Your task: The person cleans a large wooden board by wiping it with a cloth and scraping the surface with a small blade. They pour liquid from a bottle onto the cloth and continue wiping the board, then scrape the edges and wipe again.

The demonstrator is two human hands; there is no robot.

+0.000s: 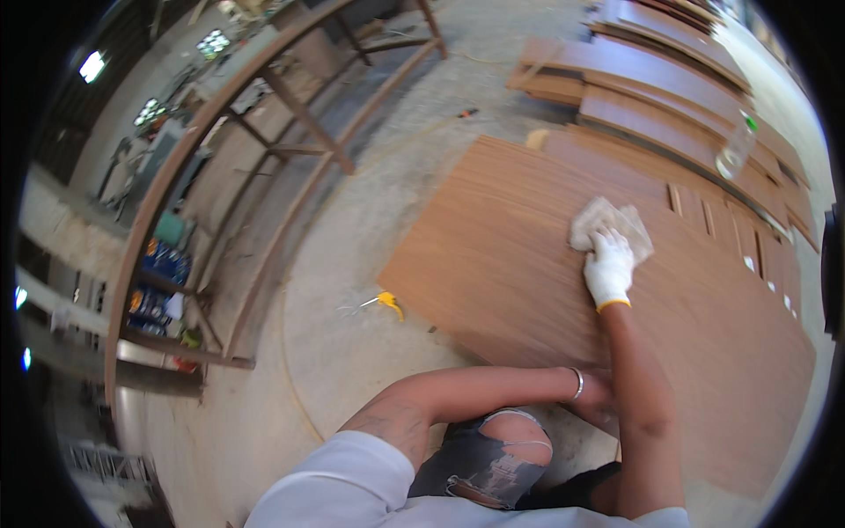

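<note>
A large brown wood-grain board (519, 238) lies flat in front of me. My right hand (609, 268), in a white knit glove with a yellow cuff edge, presses a crumpled pale beige cloth (588, 222) onto the board's upper part. Its fingers are on the cloth. My left arm bends across my body above my knee. My left hand (597, 393), bare with a silver bracelet at the wrist, sits by the board's near edge, partly behind my right forearm. Its fingers are hidden.
Stacked brown panels (669, 114) lie beyond the board, with a clear green-capped bottle (736, 148) on them. A yellow-handled tool (387, 302) lies on the concrete floor by the board's left corner. A long brown frame (290, 97) stands at left.
</note>
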